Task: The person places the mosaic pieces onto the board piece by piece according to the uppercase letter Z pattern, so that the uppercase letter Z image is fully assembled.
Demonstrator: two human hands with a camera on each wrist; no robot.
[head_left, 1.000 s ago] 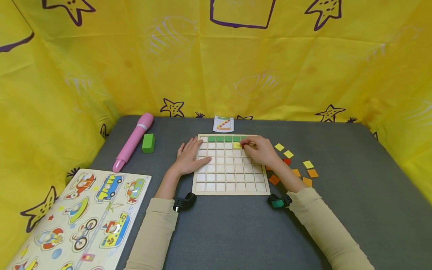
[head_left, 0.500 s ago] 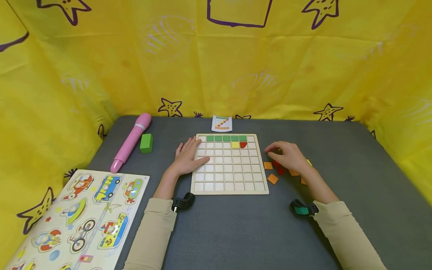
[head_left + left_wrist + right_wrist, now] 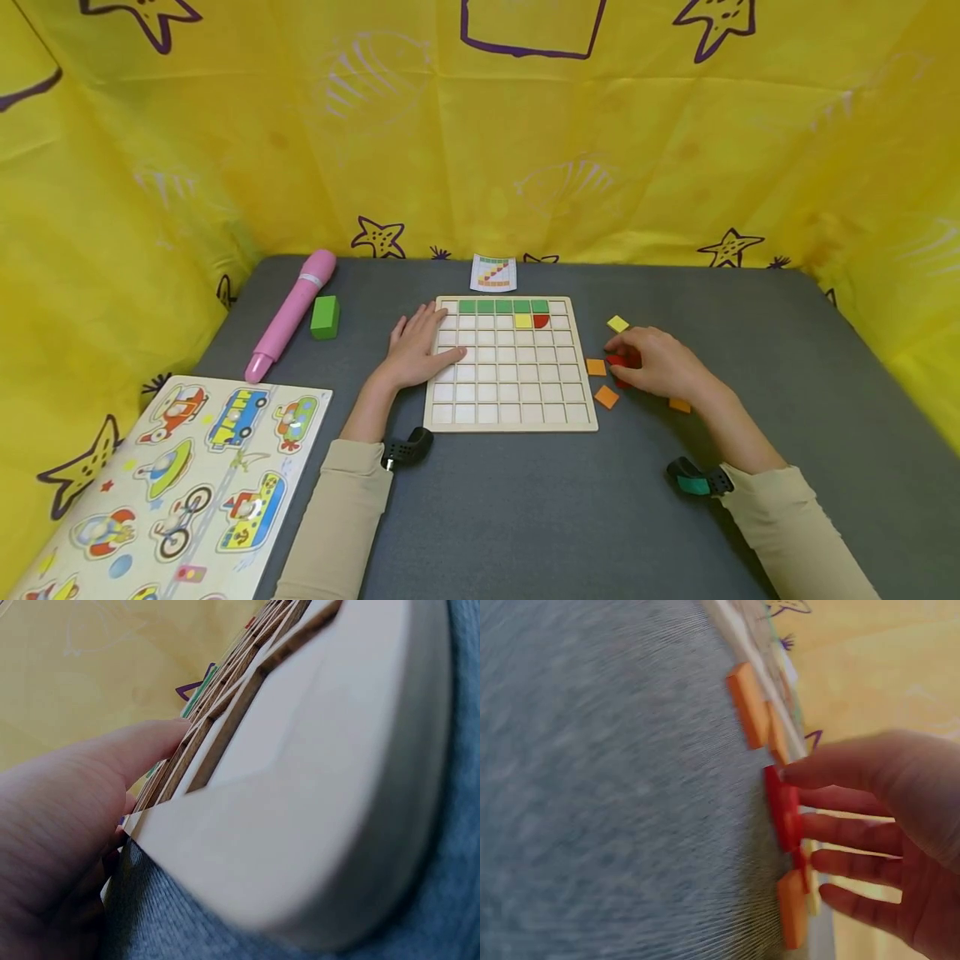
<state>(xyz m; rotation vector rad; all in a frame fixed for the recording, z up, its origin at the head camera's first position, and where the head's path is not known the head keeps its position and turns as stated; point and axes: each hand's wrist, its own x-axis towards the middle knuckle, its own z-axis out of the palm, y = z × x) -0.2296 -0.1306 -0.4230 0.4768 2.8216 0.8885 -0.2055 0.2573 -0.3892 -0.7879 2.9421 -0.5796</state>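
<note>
Fingers (image 3: 851, 831) of the right hand (image 3: 658, 364) are at red pieces (image 3: 782, 812) just right of the grid board (image 3: 528, 391), can't tell if pinching one. I'd grip edges only, left hand (image 3: 415, 348) spread, bracing the board's left side.

Beige sleeves (image 3: 337, 508) – black wristbands (image 3: 407, 448) – right green-patched

Tiles (image 3: 607, 397) right of board (image 3: 510, 373), card (image 3: 493, 273) behind.
</note>
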